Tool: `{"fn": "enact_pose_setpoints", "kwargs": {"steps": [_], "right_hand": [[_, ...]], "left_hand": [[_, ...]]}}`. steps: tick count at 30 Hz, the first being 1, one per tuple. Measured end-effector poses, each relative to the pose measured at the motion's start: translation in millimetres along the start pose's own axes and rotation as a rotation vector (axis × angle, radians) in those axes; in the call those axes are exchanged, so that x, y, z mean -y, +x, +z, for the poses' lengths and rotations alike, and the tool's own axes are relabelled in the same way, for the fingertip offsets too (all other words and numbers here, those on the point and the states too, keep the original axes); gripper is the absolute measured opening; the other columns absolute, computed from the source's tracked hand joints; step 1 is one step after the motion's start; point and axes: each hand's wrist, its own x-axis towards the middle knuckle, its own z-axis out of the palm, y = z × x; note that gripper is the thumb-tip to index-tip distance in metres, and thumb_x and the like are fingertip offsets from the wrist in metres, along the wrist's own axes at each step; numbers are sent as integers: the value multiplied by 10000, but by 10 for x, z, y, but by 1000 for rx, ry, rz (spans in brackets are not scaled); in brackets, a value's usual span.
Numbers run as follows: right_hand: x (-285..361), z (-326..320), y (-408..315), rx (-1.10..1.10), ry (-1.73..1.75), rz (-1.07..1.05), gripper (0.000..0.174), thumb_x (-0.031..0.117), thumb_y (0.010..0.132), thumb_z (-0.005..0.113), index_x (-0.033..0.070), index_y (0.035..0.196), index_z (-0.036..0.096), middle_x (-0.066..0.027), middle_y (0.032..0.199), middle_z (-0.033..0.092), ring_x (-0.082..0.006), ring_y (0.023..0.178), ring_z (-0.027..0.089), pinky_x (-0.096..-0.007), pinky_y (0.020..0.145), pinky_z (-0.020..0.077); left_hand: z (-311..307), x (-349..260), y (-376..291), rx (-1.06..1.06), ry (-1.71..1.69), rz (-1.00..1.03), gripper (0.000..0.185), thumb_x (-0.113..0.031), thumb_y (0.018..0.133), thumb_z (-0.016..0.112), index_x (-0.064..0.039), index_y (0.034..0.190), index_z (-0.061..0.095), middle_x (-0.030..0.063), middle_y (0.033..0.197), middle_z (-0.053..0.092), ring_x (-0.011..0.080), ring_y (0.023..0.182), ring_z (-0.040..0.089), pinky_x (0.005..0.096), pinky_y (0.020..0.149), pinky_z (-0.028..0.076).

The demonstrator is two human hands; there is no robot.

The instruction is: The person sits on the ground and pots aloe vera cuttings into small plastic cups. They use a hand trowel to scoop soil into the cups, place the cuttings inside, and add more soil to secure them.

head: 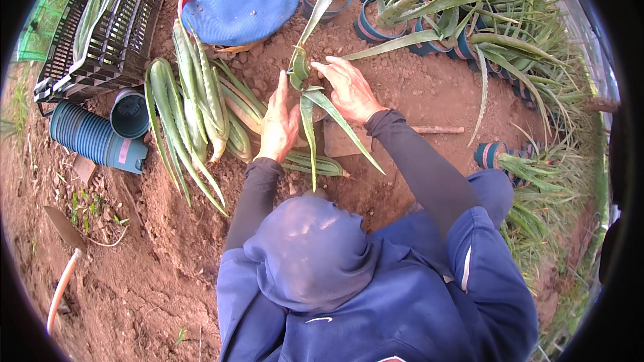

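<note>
An aloe plant (pixel 301 71) stands upright between my two hands, its long toothed leaves spreading up and down the view. My left hand (pixel 279 124) is at its left side, fingers straight and the thumb apart. On the other side, my right hand (pixel 350 91) curves its fingers in toward the plant's base. Neither hand visibly grips anything; whether the fingertips touch the plant or a pot is unclear. Leaves and hands mostly hide what the plant stands in. Loose aloe plants (pixel 201 93) lie in a pile beside my left hand, and another aloe (pixel 322 165) lies below it.
A flat metal blade (pixel 342 138) and a wooden handle (pixel 437 130) lie by my right forearm. Potted aloes (pixel 380 22) crowd the upper right. To the left are a blue-covered round container (pixel 241 0), a black crate (pixel 121 25), stacked pots (pixel 95 133) and a hoe (pixel 65 271).
</note>
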Motion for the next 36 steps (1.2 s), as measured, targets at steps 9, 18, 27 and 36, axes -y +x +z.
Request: {"fn": "enact_pose_setpoints", "kwargs": {"steps": [9,18,27,36], "right_hand": [[-255,108,393,414,428,-22,811,-146,803,442,177,1546,453,-130,1450,614,-394,1533,310,-473,1249,332],[90,1,-531,263,-101,-32,726,-3,851,606,57,1548,413,-133,1663,327,-388,1548,279,-564,1248,250],[505,-23,-817,293,-205,-39,716,-9,819,578,-16,1520,431,-199,1608,390,-410,1539,288,-561,1254,233],[446,197,-521,278,-408,-64,531,150,906,578,52,1427,555,-150,1480,542,-313,1445,456,-518,1213,344]], "left_hand": [[47,18,53,115,230,-131,719,-99,1006,564,-334,1629,292,329,1382,502,486,1002,692,503,836,601],[-91,-47,285,252,511,-189,552,-316,1009,609,-338,1543,472,310,1394,575,440,1061,698,482,875,592],[-223,-281,-203,227,734,167,622,-201,970,535,45,1532,427,250,1664,284,410,1566,232,547,1252,221],[-139,-275,-98,355,913,280,684,-278,960,485,150,1490,415,304,1569,424,396,1542,299,522,1270,189]]}}
